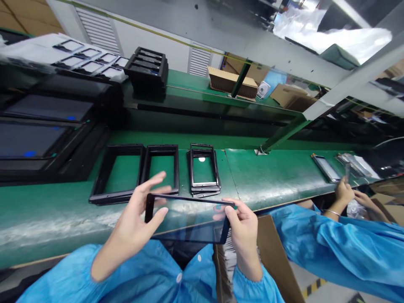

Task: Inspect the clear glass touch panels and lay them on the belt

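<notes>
A glass touch panel [189, 216] with a dark border is held lengthwise in front of my body, see-through in its middle. My right hand [243, 223] pinches its right end, thumb on the near face and fingers behind. At the left end, my left hand [137, 214] has its fingers spread and slightly blurred, with the thumb over the panel's edge; I cannot tell whether it touches the glass. Just beyond lie black rectangular frames on the bench: a left stack [102, 185], a middle stack [176, 168] and a smaller stack [205, 184] with a white dot inside.
Black trays with dark screens [41, 139] are piled at the left of the green bench [252, 181]. A black slotted tray [147, 69] stands on the rear shelf. To the right, a co-worker's hands [344, 191] work near more panels [326, 168]. A metal post [285, 136] rises behind.
</notes>
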{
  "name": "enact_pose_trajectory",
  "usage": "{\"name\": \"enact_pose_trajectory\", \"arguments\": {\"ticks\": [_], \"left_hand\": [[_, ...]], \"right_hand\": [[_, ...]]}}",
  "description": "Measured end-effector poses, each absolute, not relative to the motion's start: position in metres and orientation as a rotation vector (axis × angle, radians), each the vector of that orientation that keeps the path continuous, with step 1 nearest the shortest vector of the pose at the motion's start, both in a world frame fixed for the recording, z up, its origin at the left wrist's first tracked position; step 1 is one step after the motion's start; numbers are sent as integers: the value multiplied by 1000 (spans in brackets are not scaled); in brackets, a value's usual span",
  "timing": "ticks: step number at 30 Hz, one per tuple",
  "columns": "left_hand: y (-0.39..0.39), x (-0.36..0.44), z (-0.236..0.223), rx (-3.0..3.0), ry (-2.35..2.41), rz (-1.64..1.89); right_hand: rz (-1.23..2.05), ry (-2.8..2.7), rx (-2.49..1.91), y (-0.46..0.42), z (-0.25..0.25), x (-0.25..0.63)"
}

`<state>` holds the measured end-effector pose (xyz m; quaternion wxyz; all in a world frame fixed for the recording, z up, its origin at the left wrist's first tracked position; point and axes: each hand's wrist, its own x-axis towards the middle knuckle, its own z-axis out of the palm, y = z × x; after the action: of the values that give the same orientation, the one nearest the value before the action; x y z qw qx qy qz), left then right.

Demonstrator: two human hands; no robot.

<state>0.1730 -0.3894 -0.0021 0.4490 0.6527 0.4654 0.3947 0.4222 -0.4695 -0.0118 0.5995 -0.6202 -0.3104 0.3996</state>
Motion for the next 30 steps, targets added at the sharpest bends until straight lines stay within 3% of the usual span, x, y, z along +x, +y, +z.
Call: {"name": "enact_pose_trajectory", "arguments": {"ticks": [4, 8, 19, 24, 30], "left_hand": [[-369, 178, 9, 2319, 960, 723], [-356, 184, 8, 2376, 796, 528], [-376, 194, 11, 1747, 832, 486], [-387, 192, 0, 1135, 962, 636], [-396, 192, -6, 1026, 959, 693]], "right_hand": [[863, -831, -1500, -474, -8, 415], [858, -859, -1498, -475, -7, 412], [1306, -956, -1260, -451, -2, 411], [1241, -801, -1306, -447, -10, 421], [1198, -760, -1273, -440, -9, 413]]}}
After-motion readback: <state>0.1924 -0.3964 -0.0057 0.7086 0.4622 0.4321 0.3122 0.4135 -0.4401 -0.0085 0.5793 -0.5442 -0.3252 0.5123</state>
